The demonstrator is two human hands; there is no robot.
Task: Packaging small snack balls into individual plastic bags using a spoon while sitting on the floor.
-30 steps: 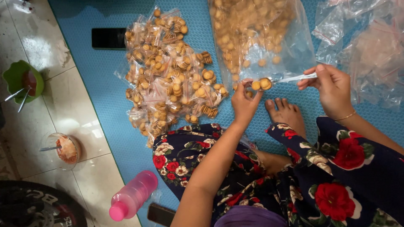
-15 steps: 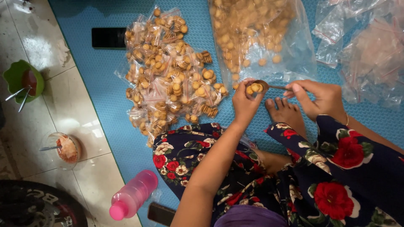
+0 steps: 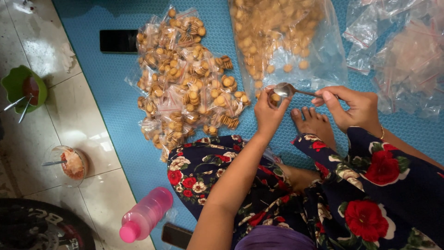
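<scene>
Since the earlier frame the right hand (image 3: 354,109) has drawn in toward the left, bringing the spoon (image 3: 289,90) from a stretched-out position until its bowl sits directly at the left hand's fingertips. The spoon is metal, held roughly level, its handle pinched between the right thumb and closed fingers, bowl pointing to the person's left. The left hand (image 3: 269,111) is raised with fingers curled upward around a small clear bag (image 3: 276,98), gripping it at the mouth; one or two round biscuits show inside, though how many cannot be told. Both hands work just above the blue mat (image 3: 115,88), in front of the person's bare foot (image 3: 314,122) and floral-print lap. Immediately beyond the spoon lies a large clear bag of loose biscuits (image 3: 277,37), open toward the hands. To the left of it sits a heap of filled small packets (image 3: 185,78), each holding round biscuits, stacked loosely on the mat. At the far right is a pile of empty clear bags (image 3: 402,60). A dark phone (image 3: 118,41) lies on the mat beyond the heap. On the tiled floor to the left stand a green bowl (image 3: 18,88) with utensils and a clear cup (image 3: 67,164) with food. A pink bottle (image 3: 145,215) lies near the mat's near edge
</scene>
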